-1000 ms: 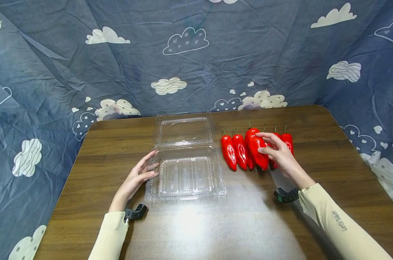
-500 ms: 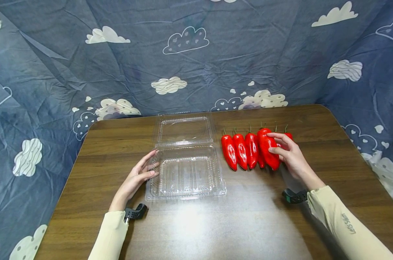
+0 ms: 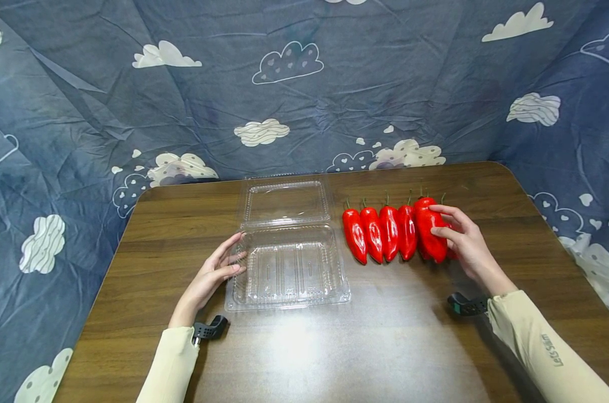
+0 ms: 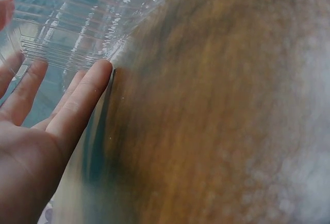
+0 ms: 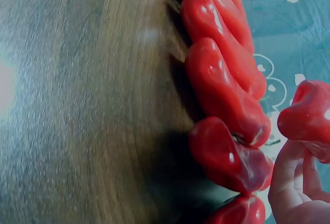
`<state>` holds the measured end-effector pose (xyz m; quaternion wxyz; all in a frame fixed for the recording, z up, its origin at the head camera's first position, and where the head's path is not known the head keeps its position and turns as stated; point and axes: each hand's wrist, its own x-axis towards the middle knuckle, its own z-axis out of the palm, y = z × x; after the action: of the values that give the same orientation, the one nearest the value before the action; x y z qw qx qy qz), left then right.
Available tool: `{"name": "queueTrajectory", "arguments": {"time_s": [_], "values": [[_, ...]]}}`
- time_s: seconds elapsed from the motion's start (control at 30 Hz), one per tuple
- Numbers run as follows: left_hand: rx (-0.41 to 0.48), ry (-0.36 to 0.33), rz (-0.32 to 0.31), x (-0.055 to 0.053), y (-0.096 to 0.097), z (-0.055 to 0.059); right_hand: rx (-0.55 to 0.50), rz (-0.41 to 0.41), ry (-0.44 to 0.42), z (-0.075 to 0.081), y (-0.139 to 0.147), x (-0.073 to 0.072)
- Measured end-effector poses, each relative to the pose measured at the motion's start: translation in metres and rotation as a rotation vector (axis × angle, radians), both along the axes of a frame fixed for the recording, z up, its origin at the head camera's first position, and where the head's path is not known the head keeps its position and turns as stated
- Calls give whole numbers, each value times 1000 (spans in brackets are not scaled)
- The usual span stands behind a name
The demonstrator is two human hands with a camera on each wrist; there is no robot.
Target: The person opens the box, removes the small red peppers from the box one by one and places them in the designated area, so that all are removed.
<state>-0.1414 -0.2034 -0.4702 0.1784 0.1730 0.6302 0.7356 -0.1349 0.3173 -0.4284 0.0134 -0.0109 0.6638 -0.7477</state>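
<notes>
A clear plastic clamshell box (image 3: 289, 305) lies with its lid (image 3: 286, 204) laid back behind it. My left hand (image 3: 209, 280) is at the box's left side, its fairly straight fingers touching the wall; the left wrist view shows the fingertips (image 4: 103, 72) against the ribbed plastic. My right hand (image 3: 468, 246) pinches a red pepper (image 3: 431, 232) between thumb and fingers. This pepper (image 5: 309, 113) is up above the row in the right wrist view. Below and beside it lie several more glossy red peppers (image 3: 372, 235) with green stems, set side by side; the held one partly hides those at the right end.
Everything stands on a brown wooden table (image 3: 173, 224). A blue cloth (image 3: 304, 112) with white clouds hangs behind the table and along its sides. Each wrist wears a black strap (image 3: 211, 327).
My right hand has moved right along the row with the pepper it holds, uncovering peppers at the row's middle. The left hand and the box have stayed in place.
</notes>
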Motion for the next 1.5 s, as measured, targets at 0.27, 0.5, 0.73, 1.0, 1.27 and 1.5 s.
{"name": "queueTrajectory", "arguments": {"time_s": [0.27,0.5,0.73,1.0,1.27,1.5], "values": [[2,3,-5,0,1,0,-46,-23,31,-1,9,1],[-22,30,-7,0,0,-2,-44,-77,40,0,17,1],[-8,27,-6,1,0,-1,-103,-100,44,-2,24,0],[-6,40,-7,0,0,-3,-108,-132,50,-4,30,0],[-7,6,3,1,0,0,-99,-166,41,-9,39,1],[-9,2,0,0,0,0,-52,-225,24,-16,47,0]]}}
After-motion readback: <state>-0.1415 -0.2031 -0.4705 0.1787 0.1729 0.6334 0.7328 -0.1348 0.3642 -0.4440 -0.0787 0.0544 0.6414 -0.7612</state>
